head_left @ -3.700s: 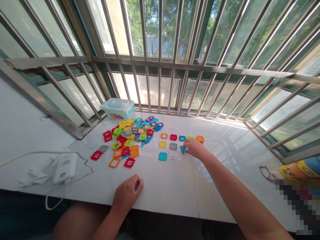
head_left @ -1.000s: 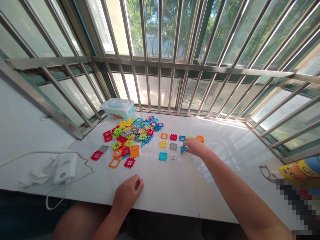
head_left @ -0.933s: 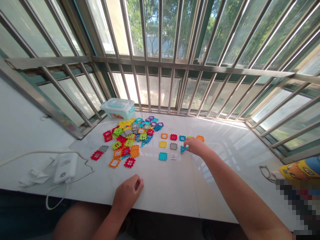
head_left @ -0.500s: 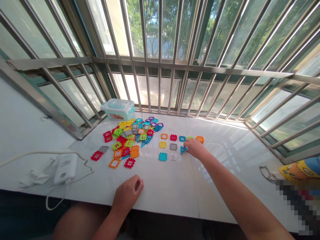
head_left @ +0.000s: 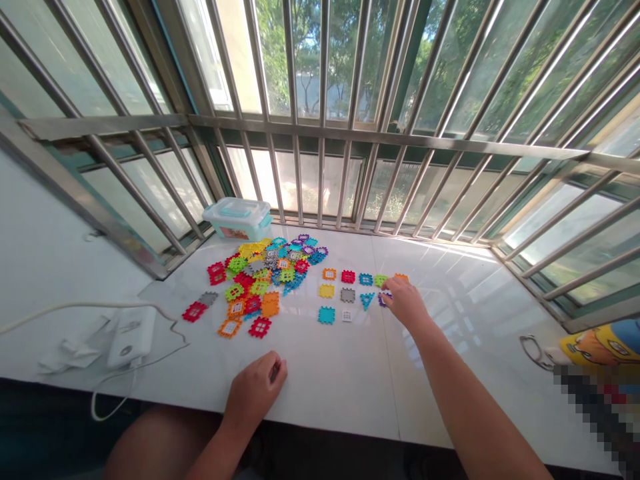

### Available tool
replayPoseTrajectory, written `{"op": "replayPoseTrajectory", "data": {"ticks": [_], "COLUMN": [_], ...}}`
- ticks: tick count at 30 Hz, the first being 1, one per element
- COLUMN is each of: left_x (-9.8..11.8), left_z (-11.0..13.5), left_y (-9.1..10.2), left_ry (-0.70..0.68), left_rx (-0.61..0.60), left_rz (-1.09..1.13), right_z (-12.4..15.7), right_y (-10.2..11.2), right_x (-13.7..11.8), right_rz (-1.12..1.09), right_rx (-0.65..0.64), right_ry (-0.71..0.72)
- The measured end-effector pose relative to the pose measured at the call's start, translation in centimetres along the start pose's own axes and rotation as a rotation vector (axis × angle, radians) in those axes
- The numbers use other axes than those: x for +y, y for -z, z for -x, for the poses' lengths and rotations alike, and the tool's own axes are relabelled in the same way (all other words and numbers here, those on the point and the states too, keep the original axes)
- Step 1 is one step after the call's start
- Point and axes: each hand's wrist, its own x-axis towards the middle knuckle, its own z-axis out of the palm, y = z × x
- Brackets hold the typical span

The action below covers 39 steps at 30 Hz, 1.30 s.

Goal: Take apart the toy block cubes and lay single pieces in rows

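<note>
My right hand reaches to the rows of flat plastic building pieces, fingertips pinched at a purple building piece that its fingers partly cover. Just left of it lies a blue triangular piece, followed by a grey square piece and a yellow one. Behind these, a row includes a green piece and an orange piece, the latter partly hidden by my hand. A teal square and a small white window piece lie in front. My left hand rests curled near the front edge, apparently holding nothing.
A heap of mixed building pieces covers the left middle of the white surface. Behind it stands a lidded plastic box. A white power strip with cables lies left. Metal bars line the windows; a yellow printed object is at right.
My right hand has shifted slightly right, from the blue triangle to the purple piece. The triangle now shows fully on the surface. My left hand has stayed in place.
</note>
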Motion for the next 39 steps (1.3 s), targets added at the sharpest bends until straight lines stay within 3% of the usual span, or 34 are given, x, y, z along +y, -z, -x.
{"op": "replayPoseTrajectory", "data": {"ticks": [4, 7, 10, 19, 39], "left_x": [-0.2, -0.3, -0.3, 0.1, -0.1], "left_z": [0.0, 0.0, 0.0, 0.0, 0.2], "left_y": [-0.2, -0.4, -0.4, -0.1, -0.3], "left_ry": [-0.020, -0.026, -0.023, -0.001, -0.045], "left_rx": [0.003, 0.013, 0.019, 0.005, 0.028], "left_rz": [0.000, -0.022, -0.033, 0.003, -0.027], "right_z": [5.1, 8.5, 10.0, 9.1, 7.8], "right_y": [-2.0, -4.0, -5.0, -5.0, -5.6], "right_x": [-1.7, -4.5, -6.8, -8.3, -8.7], "right_rz": [-0.114, -0.196, -0.177, -0.040, -0.051], "right_rx": [0.017, 0.020, 0.066, 0.015, 0.056], "right_ry": [-0.099, -0.053, -0.047, -0.102, -0.138]}}
